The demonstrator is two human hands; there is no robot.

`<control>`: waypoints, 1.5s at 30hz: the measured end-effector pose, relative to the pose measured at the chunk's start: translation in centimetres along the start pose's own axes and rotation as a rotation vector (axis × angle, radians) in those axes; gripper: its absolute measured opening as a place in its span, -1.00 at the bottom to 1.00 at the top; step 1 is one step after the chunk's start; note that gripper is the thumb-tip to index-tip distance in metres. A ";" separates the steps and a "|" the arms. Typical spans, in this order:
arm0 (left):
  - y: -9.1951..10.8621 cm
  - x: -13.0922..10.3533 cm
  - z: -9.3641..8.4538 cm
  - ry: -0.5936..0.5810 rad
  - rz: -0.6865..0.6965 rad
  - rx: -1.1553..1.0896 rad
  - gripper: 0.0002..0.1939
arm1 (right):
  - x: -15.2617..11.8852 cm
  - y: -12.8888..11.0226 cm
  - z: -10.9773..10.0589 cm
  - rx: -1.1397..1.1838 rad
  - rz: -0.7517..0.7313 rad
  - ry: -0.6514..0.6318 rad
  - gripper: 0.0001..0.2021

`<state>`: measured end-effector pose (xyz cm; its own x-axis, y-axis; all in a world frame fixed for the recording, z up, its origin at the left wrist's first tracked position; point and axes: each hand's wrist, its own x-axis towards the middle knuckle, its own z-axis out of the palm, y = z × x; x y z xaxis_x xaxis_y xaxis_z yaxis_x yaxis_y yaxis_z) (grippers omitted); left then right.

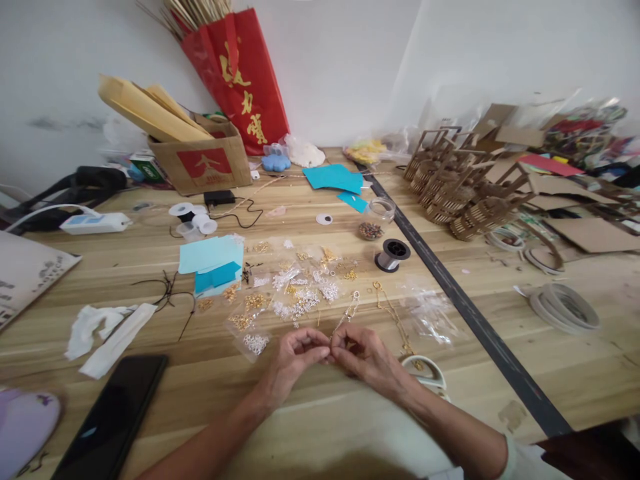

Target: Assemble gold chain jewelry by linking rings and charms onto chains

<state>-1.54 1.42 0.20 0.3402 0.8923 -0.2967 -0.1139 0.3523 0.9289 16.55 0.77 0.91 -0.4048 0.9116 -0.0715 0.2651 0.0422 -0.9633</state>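
My left hand (300,357) and my right hand (367,357) meet fingertip to fingertip low over the table. Both are closed in a pinch; whatever is between the fingers is too small to make out. A silver chain (347,311) lies just beyond my right hand, its near end hidden by the fingers. To the right, a gold chain (395,317) stretches toward a white looped object (434,371) beside my right forearm. Ahead of my left hand are small clear bags of silver beads (304,301) and gold findings (255,301).
A wire spool (393,255) and a jar (381,211) stand beyond the chains. At the left lie a phone (113,420) and light-blue sheets (207,255). Woven baskets (463,190) and coiled strips (565,308) are on the right. A dark strip (465,313) crosses the table.
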 end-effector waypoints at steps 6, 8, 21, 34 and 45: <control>0.5 -0.3 0.2 -0.006 0.006 -0.011 -0.78 | 0.1 -0.2 -0.2 0.232 0.125 -0.060 -0.72; 0.4 -0.2 0.2 -0.011 0.015 -0.002 -0.78 | 0.2 -0.5 -0.2 0.277 0.145 -0.077 -0.69; 0.2 -0.2 0.3 -0.060 0.173 0.164 -0.84 | 0.3 -1.5 -0.3 0.323 0.153 -0.054 -0.64; 0.0 -0.2 0.0 -0.078 0.052 0.117 -0.81 | 0.2 -1.1 -0.4 0.242 0.111 -0.003 -0.64; 0.6 -0.4 0.1 -0.065 0.038 0.076 -0.80 | 0.0 -0.3 -0.3 0.116 0.000 0.037 -0.70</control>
<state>-1.63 1.19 0.88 0.3975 0.8834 -0.2481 -0.0578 0.2940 0.9541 16.71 0.89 1.26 -0.3715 0.9262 -0.0635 0.1614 -0.0030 -0.9869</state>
